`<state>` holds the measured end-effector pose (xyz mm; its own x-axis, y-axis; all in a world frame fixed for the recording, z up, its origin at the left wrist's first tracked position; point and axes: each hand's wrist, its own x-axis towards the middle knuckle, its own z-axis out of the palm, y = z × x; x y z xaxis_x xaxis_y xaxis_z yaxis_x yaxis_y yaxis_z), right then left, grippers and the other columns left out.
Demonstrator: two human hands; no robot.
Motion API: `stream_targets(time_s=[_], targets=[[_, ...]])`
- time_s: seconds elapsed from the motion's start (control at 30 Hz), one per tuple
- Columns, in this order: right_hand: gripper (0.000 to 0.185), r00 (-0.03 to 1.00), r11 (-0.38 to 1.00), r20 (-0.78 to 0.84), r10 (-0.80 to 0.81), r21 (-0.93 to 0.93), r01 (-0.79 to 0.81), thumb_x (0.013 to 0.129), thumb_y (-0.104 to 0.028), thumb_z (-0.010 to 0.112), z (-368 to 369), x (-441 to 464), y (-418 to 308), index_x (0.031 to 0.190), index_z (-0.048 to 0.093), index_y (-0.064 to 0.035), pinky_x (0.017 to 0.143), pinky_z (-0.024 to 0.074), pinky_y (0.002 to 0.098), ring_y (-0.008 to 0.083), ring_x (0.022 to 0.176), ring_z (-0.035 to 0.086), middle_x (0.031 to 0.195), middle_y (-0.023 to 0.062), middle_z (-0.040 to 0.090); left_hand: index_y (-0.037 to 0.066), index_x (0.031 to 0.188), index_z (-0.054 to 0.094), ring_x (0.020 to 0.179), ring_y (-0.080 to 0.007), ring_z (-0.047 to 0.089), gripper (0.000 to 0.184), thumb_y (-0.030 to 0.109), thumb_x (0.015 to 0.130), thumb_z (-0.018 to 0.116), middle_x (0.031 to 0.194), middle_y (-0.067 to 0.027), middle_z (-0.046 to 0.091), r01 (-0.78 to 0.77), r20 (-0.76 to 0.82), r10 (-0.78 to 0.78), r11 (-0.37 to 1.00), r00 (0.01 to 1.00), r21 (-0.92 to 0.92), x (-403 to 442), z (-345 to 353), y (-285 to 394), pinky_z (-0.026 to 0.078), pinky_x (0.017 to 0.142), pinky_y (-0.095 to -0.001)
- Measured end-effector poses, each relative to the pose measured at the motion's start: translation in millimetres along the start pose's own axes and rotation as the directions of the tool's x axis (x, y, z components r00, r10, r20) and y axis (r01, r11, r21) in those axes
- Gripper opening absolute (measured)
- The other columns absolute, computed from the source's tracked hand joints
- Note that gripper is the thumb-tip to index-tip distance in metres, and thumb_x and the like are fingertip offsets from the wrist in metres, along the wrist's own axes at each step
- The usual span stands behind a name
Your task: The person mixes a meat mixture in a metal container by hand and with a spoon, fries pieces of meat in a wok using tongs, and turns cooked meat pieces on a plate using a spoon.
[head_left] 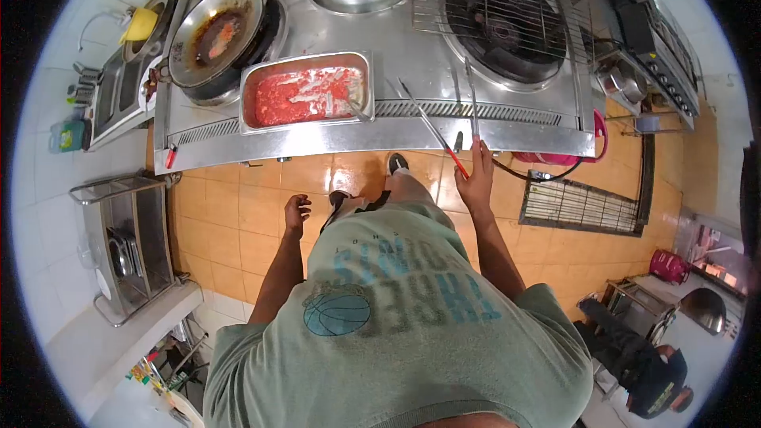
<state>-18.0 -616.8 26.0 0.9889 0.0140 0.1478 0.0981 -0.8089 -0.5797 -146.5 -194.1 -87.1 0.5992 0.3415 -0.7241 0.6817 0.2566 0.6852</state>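
Observation:
My right hand [476,176] is closed around a pair of metal tongs [429,125] with red on the handles. The tong arms are spread wide and point at the front edge of the steel stove [396,43]. Down beside my body hangs my left hand [297,212], fingers loosely curled and apart, holding nothing. A rectangular metal pan [371,71] of chopped red and whitish food [297,99] sits on the stove front, with a utensil handle [358,109] at its right end. Left of it, a wok [181,55] contains dark oil and a small orange-red heap [224,38].
A wire rack [432,0] lies partly over the right burner [507,28]. A red lighter [171,157] rests at the stove's left front corner. A metal cart [127,246] stands at left. A pink tub [598,135] and floor grate [583,200] are at right. Another person [642,368] is behind.

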Motion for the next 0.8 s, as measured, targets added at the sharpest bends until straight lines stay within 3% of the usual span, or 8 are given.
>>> stream_targets(time_s=[0.2,0.23,0.33,0.37,0.6,0.63,0.77,0.8], targets=[[0.084,0.990,0.995,0.131,-0.043,-0.082,0.054,0.066,-0.011,0.070,-6.6,20.7,5.7,0.137,0.026,-0.0066,0.099,0.0261,0.0445,0.0350,0.124,0.030,0.135,0.0202,0.031,0.011,0.096,0.055,0.065,-0.0122,0.049,0.027,0.032,0.083,0.042,0.081,-0.0024,0.059,0.032,0.004,-0.032,0.999,0.999,-0.028,-1.8,16.0,-7.7,0.037,0.057,-0.0265],[0.087,0.988,0.993,0.134,-0.076,-0.083,0.088,0.065,-0.019,0.073,-8.4,24.0,5.1,0.137,0.026,-0.0078,0.099,0.0254,0.0455,0.0361,0.122,0.031,0.134,0.0215,0.031,0.011,0.096,0.055,0.065,-0.0123,0.049,0.027,0.032,0.083,0.043,0.081,-0.0024,0.059,0.033,-0.005,-0.033,0.999,0.999,-0.036,-4.1,20.6,-8.7,0.037,0.057,-0.0265],[0.085,0.981,0.989,0.185,-0.059,-0.120,0.083,0.064,-0.024,0.074,-10.9,35.2,4.7,0.136,0.030,-0.0074,0.097,0.0291,0.0464,0.0390,0.119,0.033,0.133,0.0228,0.031,0.011,0.096,0.055,0.065,-0.0122,0.050,0.026,0.030,0.084,0.044,0.080,-0.0027,0.059,0.059,-0.039,-0.060,0.998,0.997,-0.029,-12.8,33.7,-9.8,0.038,0.056,-0.0256],[0.086,0.977,0.991,0.205,-0.064,-0.104,0.086,0.066,-0.031,0.074,-11.2,40.8,3.9,0.137,0.028,-0.0103,0.099,0.0251,0.0464,0.0393,0.118,0.032,0.135,0.0231,0.029,0.011,0.096,0.055,0.064,-0.0122,0.050,0.025,0.030,0.084,0.044,0.080,-0.0029,0.059,0.067,-0.047,-0.068,0.998,0.997,-0.019,-13.9,37.4,-12.5,0.038,0.056,-0.0253],[0.071,0.935,0.947,0.171,-0.311,-0.021,0.319,0.070,-0.028,0.070,-16.2,109.9,-20.6,0.130,0.040,-0.0059,0.098,0.0266,0.0455,0.0377,0.118,0.033,0.132,0.0223,0.034,0.012,0.096,0.057,0.065,-0.0132,0.052,0.024,0.030,0.082,0.048,0.081,-0.0021,0.060,0.064,-0.097,-0.079,0.988,0.992,-0.143,-21.1,64.5,-31.1,0.040,0.056,-0.0269],[0.067,0.925,0.938,0.161,-0.346,0.031,0.345,0.070,-0.027,0.070,-15.1,122.3,-26.7,0.128,0.043,-0.0067,0.097,0.0270,0.0456,0.0370,0.118,0.033,0.132,0.0202,0.035,0.007,0.094,0.056,0.064,-0.0129,0.051,0.022,0.023,0.086,0.044,0.078,-0.0040,0.057,0.054,-0.119,-0.079,0.978,0.990,-0.200,-29.2,72.8,-25.9,0.041,0.057,-0.0247],[0.061,0.871,0.887,0.167,-0.462,0.073,0.456,0.070,-0.026,0.070,-0.3,160.3,-47.4,0.125,0.047,-0.0098,0.097,0.0271,0.0455,0.0356,0.116,0.034,0.132,0.0152,0.037,0.002,0.092,0.056,0.068,-0.0148,0.054,0.022,0.020,0.086,0.045,0.078,-0.0061,0.058,-0.077,-0.170,0.041,0.975,0.985,-0.210,-37.4,84.3,-43.8,0.043,0.061,-0.0252],[0.060,0.856,0.875,0.181,-0.484,0.092,0.475,0.070,-0.026,0.070,2.3,167.4,-54.6,0.124,0.048,-0.0104,0.098,0.0259,0.0455,0.0354,0.117,0.033,0.133,0.0144,0.036,0.002,0.092,0.056,0.068,-0.0150,0.054,0.022,0.019,0.086,0.046,0.078,-0.0063,0.058,-0.039,-0.180,0.000,0.977,0.984,-0.211,-42.4,86.7,-41.9,0.044,0.061,-0.0253]])
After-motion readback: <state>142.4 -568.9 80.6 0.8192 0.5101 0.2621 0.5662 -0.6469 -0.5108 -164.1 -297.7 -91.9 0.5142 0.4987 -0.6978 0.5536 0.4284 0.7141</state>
